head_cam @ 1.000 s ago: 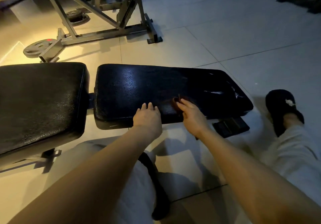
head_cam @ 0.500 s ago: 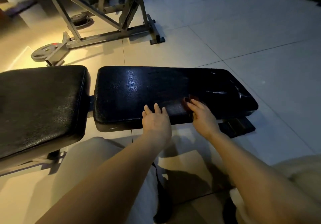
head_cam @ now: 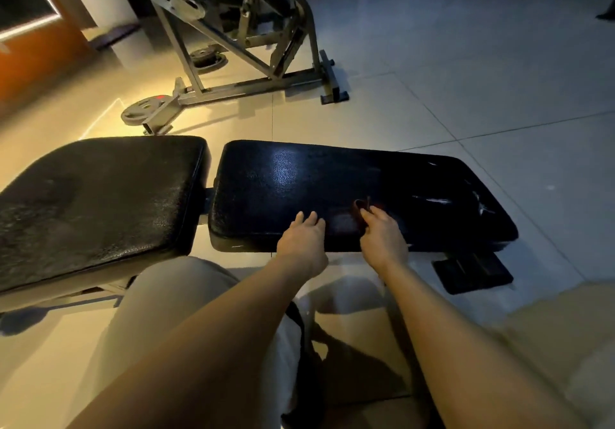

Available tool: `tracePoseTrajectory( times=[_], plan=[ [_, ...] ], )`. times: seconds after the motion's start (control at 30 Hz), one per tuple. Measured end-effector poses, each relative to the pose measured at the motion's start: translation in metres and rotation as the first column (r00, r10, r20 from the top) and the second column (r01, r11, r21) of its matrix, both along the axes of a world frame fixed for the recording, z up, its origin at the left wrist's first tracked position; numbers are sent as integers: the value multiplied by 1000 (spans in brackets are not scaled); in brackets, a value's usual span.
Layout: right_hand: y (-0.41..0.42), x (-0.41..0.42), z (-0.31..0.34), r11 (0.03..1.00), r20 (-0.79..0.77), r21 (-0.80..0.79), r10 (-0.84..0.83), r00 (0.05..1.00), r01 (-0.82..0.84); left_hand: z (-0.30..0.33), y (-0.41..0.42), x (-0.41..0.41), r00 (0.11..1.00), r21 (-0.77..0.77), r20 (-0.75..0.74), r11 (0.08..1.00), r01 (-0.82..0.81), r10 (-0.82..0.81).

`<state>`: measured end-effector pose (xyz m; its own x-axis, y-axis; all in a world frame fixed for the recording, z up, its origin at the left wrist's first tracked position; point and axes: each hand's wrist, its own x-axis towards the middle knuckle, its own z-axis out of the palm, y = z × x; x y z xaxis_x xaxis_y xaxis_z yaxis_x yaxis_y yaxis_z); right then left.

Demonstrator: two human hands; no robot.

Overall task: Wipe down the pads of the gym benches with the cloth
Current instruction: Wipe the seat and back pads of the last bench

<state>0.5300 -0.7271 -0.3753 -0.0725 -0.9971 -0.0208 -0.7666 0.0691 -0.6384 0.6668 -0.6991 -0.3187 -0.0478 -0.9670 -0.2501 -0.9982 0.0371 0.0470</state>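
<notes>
Room: dim tiled floor (head_cam: 466, 72), warm light spilling in from the upper left of the frame; a steel machine frame (head_cam: 253, 46) with a weight plate (head_cam: 143, 111) stands in the upper middle.
Bench: two black textured pads lie side by side across the middle, the long pad (head_cam: 299, 182) to the right and the raised pad (head_cam: 93, 202) to the left, with a narrow gap between them.
Left hand: left hand (head_cam: 304, 245) rests on the near edge of the long pad, fingers fairly straight and holding nothing.
Right hand: right hand (head_cam: 382, 239) lies just right of it, fingertips pinched on the cloth.
Cloth: cloth (head_cam: 361, 207), a small dark reddish piece, sits on the long pad's near middle; most of it is lost against the dark vinyl.
Pad surface: glossy and pebbled where the light hits; pale scuffs or tears (head_cam: 439, 200) show near its right end.
Progress: probably mid-wipe on the long pad. Nothing shows which areas are already clean, so its far side and right end, plus the raised pad, may all remain.
</notes>
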Motion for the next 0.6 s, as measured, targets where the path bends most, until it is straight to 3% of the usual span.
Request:
tracePoseTrajectory(
  times=[0.1,0.27,0.33,0.47,0.53,0.6],
  plan=[
    [13,16,1,998,-63,-54,-18,998,15,2,1,1,1000,21,7,1000,-5,5],
    [10,33,1,954,-57,-122,268,962,-273,-4,3,-1,999,-38,14,999,-28,29],
    [0,18,-4,973,-20,-111,201,979,-202,-4,1,0,999,-34,42,999,-21,22],
    [-13,-6,-9,988,30,-14,-156,987,157,-9,-1,3,999,-43,46,999,0,2],
    [-13,5,-2,991,-20,-3,-130,991,130,-15,0,4,999,-83,38,997,2,1],
    [-10,31,9,999,-16,-46,27,1000,-28,-17,0,6,1000,-172,0,985,22,-22]
  ],
)
